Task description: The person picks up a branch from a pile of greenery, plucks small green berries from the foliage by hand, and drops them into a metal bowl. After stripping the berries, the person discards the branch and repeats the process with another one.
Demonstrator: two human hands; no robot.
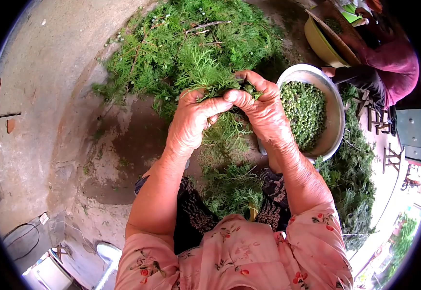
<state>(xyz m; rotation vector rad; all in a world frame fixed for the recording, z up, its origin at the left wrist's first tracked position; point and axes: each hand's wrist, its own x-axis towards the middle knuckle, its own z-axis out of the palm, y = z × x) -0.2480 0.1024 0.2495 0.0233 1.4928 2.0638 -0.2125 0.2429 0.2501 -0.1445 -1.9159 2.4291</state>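
Observation:
My left hand (193, 116) is closed around a leafy evergreen sprig (205, 72), whose flat, scale-like foliage spreads up and away from my fingers. Close beside it, my right hand (266, 108) has its thumb and fingers curled together at the sprig, with small green cones (248, 88) showing between them. The two thumbs nearly meet. To the right of my right forearm stands a metal basin (337, 108) partly filled with small green cones (302, 113). A large heap of evergreen branches (220, 41) lies just beyond my hands.
More cut branches (348, 179) lie right of the basin, and some foliage (232, 188) is between my legs. At upper right, a person in a maroon top (401, 72) sits by a yellow tub (317, 46) with a woven tray (333, 36). Wooden stools (377, 118) stand behind.

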